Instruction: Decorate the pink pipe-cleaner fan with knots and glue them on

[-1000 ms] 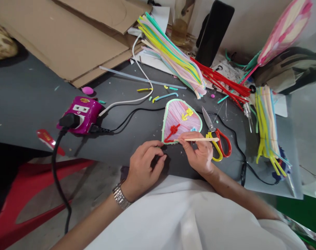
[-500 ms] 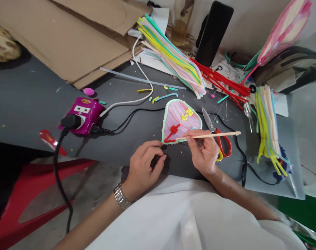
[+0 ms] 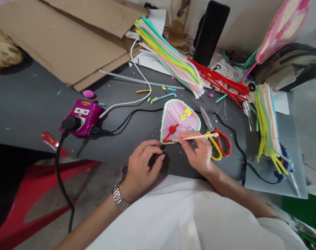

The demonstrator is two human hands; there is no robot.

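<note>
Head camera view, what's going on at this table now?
A person sits at a dark grey table. Their right hand pinches a thin wooden stick, laid across the lower part of a pink fan-shaped panel with a mint-green rim. Their left hand is curled by the panel's lower tip; whether it grips anything is unclear. Scissors with red and yellow handles lie right of the panel.

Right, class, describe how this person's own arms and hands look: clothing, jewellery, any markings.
Both forearms are bare, no sleeves in view. The left hand has a silver metal link-band wristwatch at its wrist; the right hand wears nothing. No gloves, and no rings show on the fingers. A white garment covers the body.
</note>
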